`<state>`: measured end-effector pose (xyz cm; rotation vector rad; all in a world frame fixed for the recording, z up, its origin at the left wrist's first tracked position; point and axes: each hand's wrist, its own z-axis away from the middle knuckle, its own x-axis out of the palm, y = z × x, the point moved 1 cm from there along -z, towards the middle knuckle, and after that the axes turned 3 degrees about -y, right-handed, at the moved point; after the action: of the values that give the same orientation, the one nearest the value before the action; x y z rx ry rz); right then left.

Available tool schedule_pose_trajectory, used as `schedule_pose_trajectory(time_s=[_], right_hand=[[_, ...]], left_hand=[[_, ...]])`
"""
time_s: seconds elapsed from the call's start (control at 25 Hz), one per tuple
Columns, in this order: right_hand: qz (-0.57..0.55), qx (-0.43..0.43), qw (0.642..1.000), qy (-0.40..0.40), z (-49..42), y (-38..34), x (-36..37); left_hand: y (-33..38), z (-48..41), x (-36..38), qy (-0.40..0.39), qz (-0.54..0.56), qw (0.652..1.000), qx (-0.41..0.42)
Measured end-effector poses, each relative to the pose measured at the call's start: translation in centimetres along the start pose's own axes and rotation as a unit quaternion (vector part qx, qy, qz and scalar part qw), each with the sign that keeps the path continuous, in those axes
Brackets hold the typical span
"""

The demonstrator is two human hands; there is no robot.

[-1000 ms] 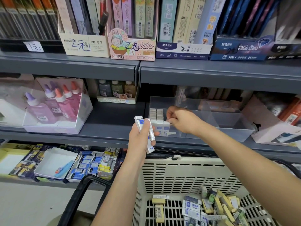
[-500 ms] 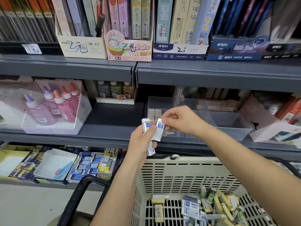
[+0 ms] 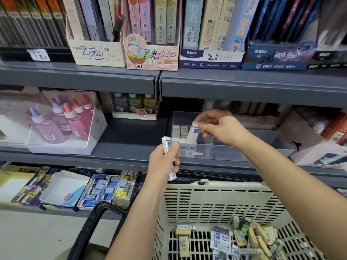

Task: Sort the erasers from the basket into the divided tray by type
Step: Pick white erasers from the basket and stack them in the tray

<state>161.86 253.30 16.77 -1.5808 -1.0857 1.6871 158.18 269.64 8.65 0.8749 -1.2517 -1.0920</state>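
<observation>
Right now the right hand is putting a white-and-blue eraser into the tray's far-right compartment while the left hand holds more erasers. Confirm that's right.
Not quite. In the head view the right hand is lowering the eraser into the left compartment of the tray, beside the white erasers already lined up there. The left hand does hold more erasers.

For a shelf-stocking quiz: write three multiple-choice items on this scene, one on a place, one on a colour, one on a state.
1. Where does the clear divided tray sit?
A. floor
B. middle shelf
C. inside the basket

2. What colour is the basket?
A. cream
B. red
C. green

3. What is the right hand doing?
A. resting empty
B. gripping the basket handle
C. holding a white-and-blue eraser over the tray

Answers: 1 B, the tray stands on the grey middle shelf. 2 A, its slotted walls are cream. 3 C, the fingers pinch the eraser above the tray's left compartment; the left hand holds more.
</observation>
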Motion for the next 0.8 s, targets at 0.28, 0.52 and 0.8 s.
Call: schedule_pose_trajectory(time_s=[0.28,0.52,0.8], right_hand=[[-0.091,-0.013,0.994,-0.062,1.0,0.2,1.2],[-0.078,0.035,0.996,-0.036,0.9,0.6,0.5],[0.248,-0.01,0.966,0.075,-1.6,1.0,-0.7]], left_hand=[[-0.2,0.0,0.2,-0.037,0.019,0.999,-0.008],[-0.2,0.1,0.3,-0.018,0.015,0.999,0.024],[0.8,-0.6,-0.2,0.052,0.097,0.993,-0.047]])
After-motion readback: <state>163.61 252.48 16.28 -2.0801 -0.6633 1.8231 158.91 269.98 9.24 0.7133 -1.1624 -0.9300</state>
